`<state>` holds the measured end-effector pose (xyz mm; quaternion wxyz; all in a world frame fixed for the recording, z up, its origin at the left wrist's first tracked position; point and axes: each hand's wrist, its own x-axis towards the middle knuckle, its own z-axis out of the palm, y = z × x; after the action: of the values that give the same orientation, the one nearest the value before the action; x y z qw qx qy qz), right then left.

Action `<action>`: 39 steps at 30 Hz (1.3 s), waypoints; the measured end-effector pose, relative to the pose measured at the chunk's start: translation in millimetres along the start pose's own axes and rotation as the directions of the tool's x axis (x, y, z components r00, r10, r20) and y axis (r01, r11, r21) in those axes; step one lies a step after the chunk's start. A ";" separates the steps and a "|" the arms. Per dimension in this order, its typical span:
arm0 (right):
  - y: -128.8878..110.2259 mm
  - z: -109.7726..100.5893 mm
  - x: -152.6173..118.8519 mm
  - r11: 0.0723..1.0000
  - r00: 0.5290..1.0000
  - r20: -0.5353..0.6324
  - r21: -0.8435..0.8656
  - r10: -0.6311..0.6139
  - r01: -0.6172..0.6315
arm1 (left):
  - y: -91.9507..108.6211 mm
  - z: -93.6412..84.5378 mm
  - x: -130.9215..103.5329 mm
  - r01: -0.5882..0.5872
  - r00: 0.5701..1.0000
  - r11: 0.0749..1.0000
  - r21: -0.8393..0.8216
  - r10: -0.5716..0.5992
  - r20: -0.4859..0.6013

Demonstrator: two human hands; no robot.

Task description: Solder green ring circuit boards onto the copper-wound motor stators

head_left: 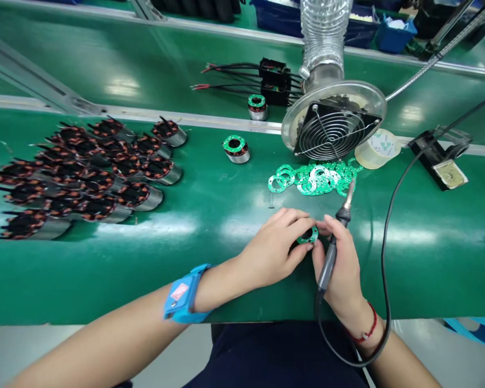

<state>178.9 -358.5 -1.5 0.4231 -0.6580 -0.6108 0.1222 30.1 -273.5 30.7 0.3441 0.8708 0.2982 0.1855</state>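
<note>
The left hand point(277, 248) is bent narrow, and we find thumb and fingers closed about a small green ring point(314, 235) with a dark centre. The ring sits right of the middle of the worktop point(210, 264), nearer the front edge than the back; fingers hide whatever lies under it. The right hand point(343, 269) holds a soldering iron point(330, 258), its tip towards the back edge, while its fingertips meet the ring's right side. We note a blue strap point(186, 296) on the left wrist and a red bracelet point(369, 327) on the right.

Beyond the hands, we record a loose pile of green rings point(319, 180) beneath a fan point(333, 132), with a roll of tape point(378, 150) just beside. An iron stand point(430, 159) is near the back right corner. Towards the left edge we see a close group of copper coils point(135, 195), lying tilted. One green-topped coil point(239, 155) stands apart, between group and pile.
</note>
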 end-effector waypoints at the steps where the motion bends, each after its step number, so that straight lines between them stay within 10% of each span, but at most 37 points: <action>1: -0.7 1.4 0.2 1.000 1.000 -0.022 0.002 -0.009 0.009 | -0.3 -5.0 -0.6 0.006 0.999 1.000 -0.011 -0.006 0.036; 6: -4.3 3.0 0.8 1.000 0.999 -0.037 0.016 0.009 -0.009 | -3.4 -18.2 -2.1 0.035 0.983 0.995 -0.096 -0.017 0.183; 15: -3.8 -2.5 -0.4 1.000 1.000 0.021 0.020 0.008 -0.008 | -8.9 9.2 1.1 0.020 0.999 0.997 -0.080 -0.024 -0.042; 27: -10.0 -19.7 44.1 0.952 0.889 0.402 -0.110 -0.220 0.285 | -23.6 -30.7 -3.6 0.141 0.955 0.966 0.218 -0.190 0.226; 31: -6.0 -10.2 35.0 0.938 0.932 0.291 -0.202 -0.218 0.282 | -25.1 -31.2 0.1 0.255 0.966 0.962 -0.094 -0.249 0.071; 35: -6.6 -7.7 29.7 0.911 0.903 0.262 -0.147 -0.340 0.385 | -23.4 -20.0 4.4 0.364 0.924 0.753 -0.548 -0.366 0.109; 39: -10.6 -11.9 31.2 0.884 0.872 0.226 -0.076 -0.434 0.460 | -22.8 -13.7 6.8 0.366 0.909 0.650 -0.666 -0.403 0.105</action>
<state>186.5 -336.2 24.4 0.3325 -0.5083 -0.7930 0.0479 19.1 -249.1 24.8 0.6579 0.5986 0.3973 0.2258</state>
